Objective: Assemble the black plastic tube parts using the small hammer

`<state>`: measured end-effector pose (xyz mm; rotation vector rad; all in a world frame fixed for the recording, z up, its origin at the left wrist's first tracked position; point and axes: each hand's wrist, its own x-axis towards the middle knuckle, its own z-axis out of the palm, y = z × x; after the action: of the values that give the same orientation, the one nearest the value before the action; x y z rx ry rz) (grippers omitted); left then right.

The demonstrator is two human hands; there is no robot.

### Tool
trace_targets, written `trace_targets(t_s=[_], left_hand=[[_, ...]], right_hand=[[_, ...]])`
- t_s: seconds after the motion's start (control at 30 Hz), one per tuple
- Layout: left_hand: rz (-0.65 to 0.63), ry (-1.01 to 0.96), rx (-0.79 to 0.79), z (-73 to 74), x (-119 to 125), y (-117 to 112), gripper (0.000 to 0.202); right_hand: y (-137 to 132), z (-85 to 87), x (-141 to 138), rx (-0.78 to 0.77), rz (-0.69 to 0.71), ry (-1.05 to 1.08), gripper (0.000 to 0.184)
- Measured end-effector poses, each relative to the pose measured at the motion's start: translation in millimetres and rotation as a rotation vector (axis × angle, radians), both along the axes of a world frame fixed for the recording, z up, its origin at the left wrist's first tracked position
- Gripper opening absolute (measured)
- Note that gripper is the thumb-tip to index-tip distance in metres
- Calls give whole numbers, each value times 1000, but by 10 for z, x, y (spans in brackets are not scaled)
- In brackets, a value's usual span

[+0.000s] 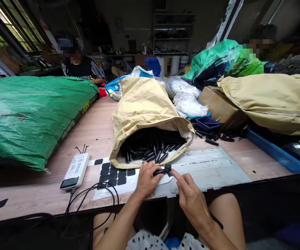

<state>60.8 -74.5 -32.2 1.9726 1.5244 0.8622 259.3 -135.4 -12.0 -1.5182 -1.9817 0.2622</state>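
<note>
My left hand (pixel 147 180) is closed around a small black plastic part (pixel 163 170) with a round end, held just above the table's front edge. My right hand (pixel 190 197) pinches at the round end of that same part with its forefinger and thumb. Right behind my hands a tan paper sack (pixel 144 107) lies on its side, its open mouth full of several more black parts (pixel 152 151). A white sheet carrying black square stickers (pixel 115 175) lies to the left of my left hand.
A white power bank (pixel 75 171) with a black cable lies at the left. A big green sack (pixel 27 114) fills the left side. Grey metal plate (pixel 207 168), blue tray (pixel 206 122), cardboard box (pixel 217 106) and more sacks stand right. Two other people sit at the far side.
</note>
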Motion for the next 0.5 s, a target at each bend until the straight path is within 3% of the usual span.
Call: trace_targets(t_s=[0.13,0.3,0.37,0.5], left_hand=[[8,8,10,10,4,-10,19],[16,48,26,6,21,-16,17],[13,70,27,-1,22,13,16],[2,34,10,72,-7,26,14]], right_hand=[[64,38,127,17,-35,-2,48],[519,155,611,52,-343,-129,46],[760,110,767,-22,-474,-225,44],[1073,-131,820,-77,-532,-352,40]])
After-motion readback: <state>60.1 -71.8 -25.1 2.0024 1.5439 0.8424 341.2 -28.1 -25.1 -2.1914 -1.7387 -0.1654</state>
